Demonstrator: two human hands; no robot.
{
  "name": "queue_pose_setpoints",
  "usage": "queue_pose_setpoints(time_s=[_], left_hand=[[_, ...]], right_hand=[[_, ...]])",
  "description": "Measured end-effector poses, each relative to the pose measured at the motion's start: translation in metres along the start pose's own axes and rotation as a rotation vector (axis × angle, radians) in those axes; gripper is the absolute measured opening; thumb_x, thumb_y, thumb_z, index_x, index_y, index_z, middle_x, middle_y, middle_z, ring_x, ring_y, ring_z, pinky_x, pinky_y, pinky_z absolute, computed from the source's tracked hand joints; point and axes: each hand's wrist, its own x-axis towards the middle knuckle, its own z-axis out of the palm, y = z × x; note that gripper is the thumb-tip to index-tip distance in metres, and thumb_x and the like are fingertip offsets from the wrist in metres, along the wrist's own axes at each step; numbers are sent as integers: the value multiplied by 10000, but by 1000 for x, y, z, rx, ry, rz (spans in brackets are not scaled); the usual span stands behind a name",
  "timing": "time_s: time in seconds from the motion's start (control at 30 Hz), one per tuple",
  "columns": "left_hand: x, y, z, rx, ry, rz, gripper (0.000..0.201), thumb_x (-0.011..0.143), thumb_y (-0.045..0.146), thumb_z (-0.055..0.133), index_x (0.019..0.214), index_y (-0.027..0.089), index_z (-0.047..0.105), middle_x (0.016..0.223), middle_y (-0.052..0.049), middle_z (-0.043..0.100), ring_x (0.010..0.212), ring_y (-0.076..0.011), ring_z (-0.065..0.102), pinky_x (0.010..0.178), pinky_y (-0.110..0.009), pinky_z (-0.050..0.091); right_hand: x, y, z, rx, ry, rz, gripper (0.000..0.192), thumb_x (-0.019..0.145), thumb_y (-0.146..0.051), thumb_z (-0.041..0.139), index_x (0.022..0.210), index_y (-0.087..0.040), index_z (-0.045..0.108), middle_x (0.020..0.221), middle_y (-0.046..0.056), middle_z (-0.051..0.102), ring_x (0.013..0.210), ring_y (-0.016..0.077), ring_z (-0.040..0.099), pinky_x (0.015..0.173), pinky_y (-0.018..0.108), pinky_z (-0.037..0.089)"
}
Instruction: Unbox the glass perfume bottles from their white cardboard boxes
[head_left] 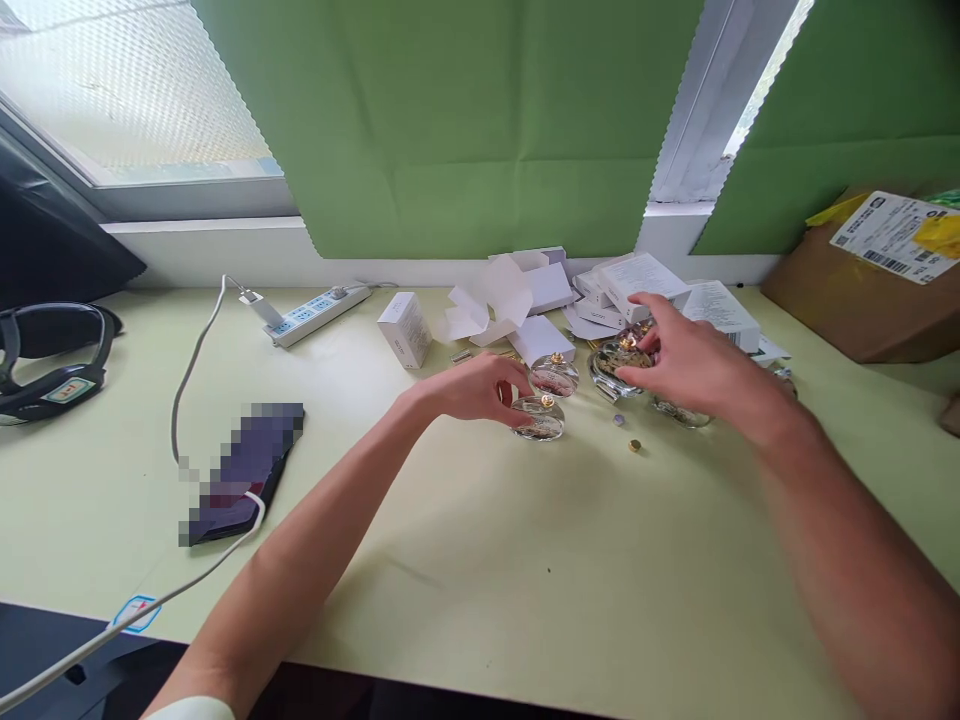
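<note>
My left hand (480, 390) pinches the edge of a round, flattish clear glass bottle (538, 420) with a small gold neck, low over the desk. Just behind it lies a second glass bottle (555, 376), also with a gold neck. My right hand (686, 355) has its thumb and fingers curled around a glass bottle (626, 350) among a cluster of similar ones. Part of that bottle is hidden by the fingers. Beneath my right hand another glass bottle (681, 412) lies on the desk. A small gold cap (635, 446) and a pale small piece (619, 420) lie in front.
White boxes (641, 285) and torn white packaging (499, 300) are heaped at the back. One white box (405, 330) stands upright. To the left are a power strip (319, 315), a phone (244, 475) with a cable and a black headset (56, 350). A cardboard carton (862, 290) sits right.
</note>
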Motion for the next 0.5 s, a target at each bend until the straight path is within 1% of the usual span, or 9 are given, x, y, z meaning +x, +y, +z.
queue_pose_setpoints(time_s=[0.07,0.17,0.23,0.33,0.43,0.5], left_hand=[[1,2,2,-11,-1,5,366,747,455,739,964,161,726,967,-70,702,710,-132,672,621,-239,514],[1,2,5,-37,-13,22,322,750,428,742,936,166,715,986,-65,705,700,-122,673,626,-234,521],[1,1,5,-51,-27,26,302,751,415,745,926,173,701,1006,-59,707,707,-119,676,624,-228,520],[0,1,4,-38,-50,-15,309,740,416,751,925,177,686,999,-55,709,721,-126,680,592,-219,500],[0,2,4,-29,-67,-38,320,736,426,746,923,176,678,987,-52,710,723,-126,676,580,-214,482],[0,3,4,-23,-75,-41,324,736,431,740,929,178,677,950,-47,714,715,-127,671,582,-215,476]], right_hand=[[1,-8,9,-28,57,19,855,776,-463,627,1510,-240,252,1048,133,697,848,341,645,613,373,438],[5,-17,26,-19,81,4,843,800,-430,611,1514,-199,225,1024,151,705,864,362,648,636,387,437],[7,-19,36,-12,97,-9,832,811,-406,606,1514,-190,217,1019,150,708,874,362,653,649,388,441],[10,-20,49,-20,159,2,814,826,-369,609,1514,-181,217,1012,141,712,876,346,660,644,375,446],[13,-20,59,-35,238,28,798,826,-330,634,1502,-152,247,981,131,719,868,328,670,652,361,453],[15,-19,65,-41,252,35,796,828,-325,644,1497,-139,257,958,125,726,872,323,675,662,357,457]])
